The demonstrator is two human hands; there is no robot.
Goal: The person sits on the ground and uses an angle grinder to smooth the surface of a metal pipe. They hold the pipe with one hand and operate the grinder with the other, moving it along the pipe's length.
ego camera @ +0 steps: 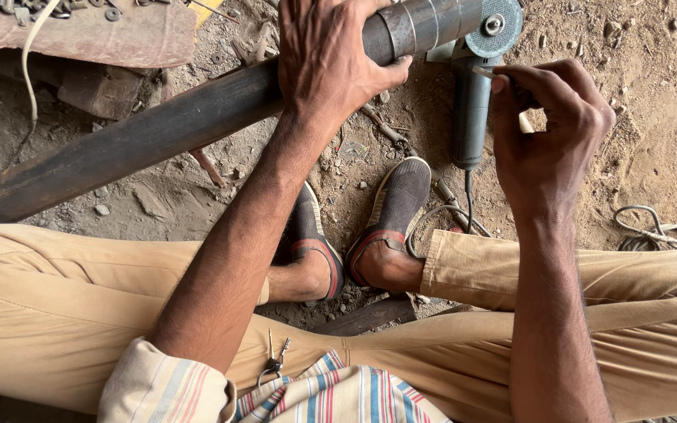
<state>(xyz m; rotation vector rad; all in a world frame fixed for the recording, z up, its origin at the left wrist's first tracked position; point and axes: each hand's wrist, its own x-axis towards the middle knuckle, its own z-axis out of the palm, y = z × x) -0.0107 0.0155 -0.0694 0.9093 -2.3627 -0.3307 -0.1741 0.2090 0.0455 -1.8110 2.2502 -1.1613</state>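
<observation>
A long dark metal pipe (158,129) runs from the lower left to the top right, with a brighter ground end near the top. My left hand (327,55) lies over the pipe and grips it. My right hand (546,129) pinches a small pale stick, like a piece of chalk (486,72), with its tip close to the pipe's bright end. An angle grinder (473,86) lies on the dirt just below the pipe, between my hands.
I sit on dusty ground with my legs in tan trousers (56,305) and dark slip-on shoes (397,204). The grinder's cable (440,215) loops by my foot. A coil of wire (660,231) lies right. A rusty plate with chain links (80,31) is top left. Keys (276,362) hang at my waist.
</observation>
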